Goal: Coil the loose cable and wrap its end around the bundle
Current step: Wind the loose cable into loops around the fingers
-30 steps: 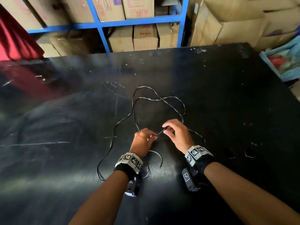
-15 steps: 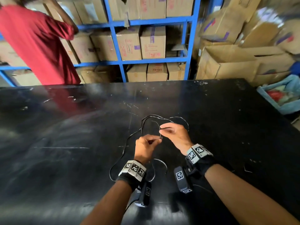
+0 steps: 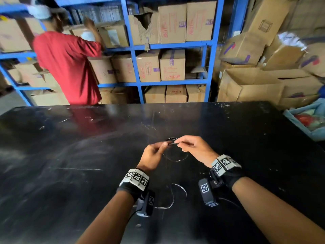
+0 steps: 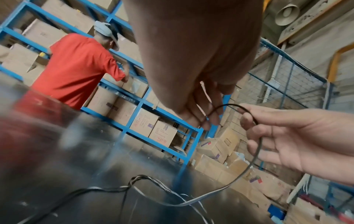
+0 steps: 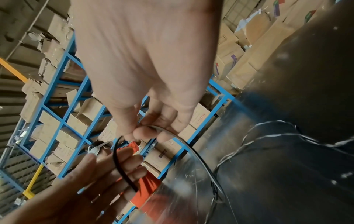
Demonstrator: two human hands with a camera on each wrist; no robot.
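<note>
1. The left hand (image 3: 152, 156) is raised above the table with its fingers curled, the thumb and fingertips closed on the thin black cable (image 3: 174, 158); in the left wrist view the strand runs between those fingertips.
2. The right hand (image 3: 194, 149) sits just beside it, its thumb and forefinger pinching the same cable at the top of a small loop; the other fingers are loosely bent below.
3. In the right wrist view the cable arcs from the right hand's pinch across to the left hand's fingers (image 5: 122, 165), which lie partly straightened under the strand.
4. The loop hangs between the two hands, and only a few turns are gathered. More cable trails down onto the black table (image 3: 70, 173) and lies slack near the wrists, curving between the two forearms.
5. Both wrists carry black bands with checkered marker blocks and small cameras, which hide part of the slack cable near the left forearm.
6. Beyond the table's far edge a person in a red shirt (image 3: 70, 67) stands facing blue shelving (image 3: 135, 67) stacked with cardboard boxes (image 3: 172, 66).
7. More boxes are piled at the right, and a light blue bin (image 3: 299, 124) sits off the table's right edge.
</note>
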